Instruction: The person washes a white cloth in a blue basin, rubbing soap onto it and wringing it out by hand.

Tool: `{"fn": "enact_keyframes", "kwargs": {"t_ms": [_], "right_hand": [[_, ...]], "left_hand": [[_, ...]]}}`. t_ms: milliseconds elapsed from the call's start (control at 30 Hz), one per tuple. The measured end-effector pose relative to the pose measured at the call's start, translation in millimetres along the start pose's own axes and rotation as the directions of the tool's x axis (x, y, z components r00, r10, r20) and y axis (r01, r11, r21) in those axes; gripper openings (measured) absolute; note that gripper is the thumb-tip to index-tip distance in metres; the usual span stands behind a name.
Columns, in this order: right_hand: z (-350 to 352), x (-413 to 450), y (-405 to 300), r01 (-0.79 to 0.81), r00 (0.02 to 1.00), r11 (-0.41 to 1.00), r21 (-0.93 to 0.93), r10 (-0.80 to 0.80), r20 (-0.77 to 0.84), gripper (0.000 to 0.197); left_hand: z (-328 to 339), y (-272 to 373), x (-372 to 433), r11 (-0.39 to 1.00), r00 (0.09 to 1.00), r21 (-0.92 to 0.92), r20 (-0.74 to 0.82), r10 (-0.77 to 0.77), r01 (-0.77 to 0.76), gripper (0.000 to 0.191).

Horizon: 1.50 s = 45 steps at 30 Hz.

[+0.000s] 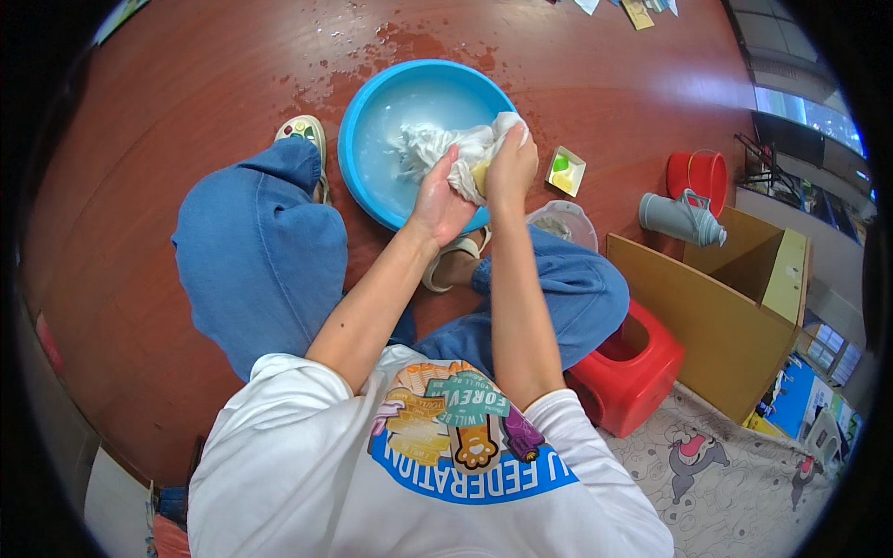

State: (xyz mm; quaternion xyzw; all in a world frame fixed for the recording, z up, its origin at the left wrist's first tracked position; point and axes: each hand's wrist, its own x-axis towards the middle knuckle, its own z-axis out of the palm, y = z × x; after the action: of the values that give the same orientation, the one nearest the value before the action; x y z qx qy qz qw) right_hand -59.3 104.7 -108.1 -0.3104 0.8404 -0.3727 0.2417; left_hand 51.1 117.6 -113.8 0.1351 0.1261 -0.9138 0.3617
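Note:
Above the near right side of a blue plastic basin [352, 174], both hands are on a wet white cloth [436, 143]. The cloth's left end hangs down into cloudy water [398, 104]. My left hand [444, 202] holds the near part of the cloth, its palm turned up and its thumb on top. My right hand [513, 164] grips the cloth's right end, with a yellow block that looks like a bar of soap [480, 176] against its palm side. Cloth and hand hide part of the block and several fingertips.
A small box [573, 176] with green and yellow pieces lies right of the basin. Near my right leg are a clear plastic tub [586, 227] and a red stool [645, 376]. A grey thermos [670, 216], red bucket [708, 178] and wooden cabinet [704, 321] stand farther right. Water drops wet the floor [391, 38].

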Motion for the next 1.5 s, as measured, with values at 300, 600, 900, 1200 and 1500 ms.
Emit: {"fn": "enact_keyframes", "kwargs": {"t_ms": [300, 600, 900, 1200, 1500], "right_hand": [[32, -46, -28, 0.277, 0.889, 0.753, -0.597, -0.437, -0.139, 0.027], [-61, 19, -2, -0.613, 0.769, 0.286, 0.737, -0.002, 0.64, 0.043], [11, -58, -1, 0.476, 0.876, 0.816, -0.328, -0.474, 0.091, 0.042], [10, 15, -5, 0.036, 0.999, 0.996, -0.085, -0.034, 0.026, 0.041], [36, -56, -19, 0.497, 0.831, 0.763, -0.413, -0.555, -0.027, 0.027]], "left_hand": [[-7, 4, -2, 0.997, 0.994, 0.077, -0.107, -0.01, 0.018, 0.045], [-7, 21, 2, 0.997, 1.0, -0.082, 0.021, 0.013, -0.011, 0.052], [3, 13, -1, 0.998, 0.992, 0.063, -0.123, 0.004, 0.004, 0.048], [8, 17, -2, 0.998, 0.996, 0.028, -0.066, 0.052, -0.05, 0.048], [5, 21, -3, 1.0, 0.996, 0.017, -0.09, -0.025, 0.027, 0.045]]}}
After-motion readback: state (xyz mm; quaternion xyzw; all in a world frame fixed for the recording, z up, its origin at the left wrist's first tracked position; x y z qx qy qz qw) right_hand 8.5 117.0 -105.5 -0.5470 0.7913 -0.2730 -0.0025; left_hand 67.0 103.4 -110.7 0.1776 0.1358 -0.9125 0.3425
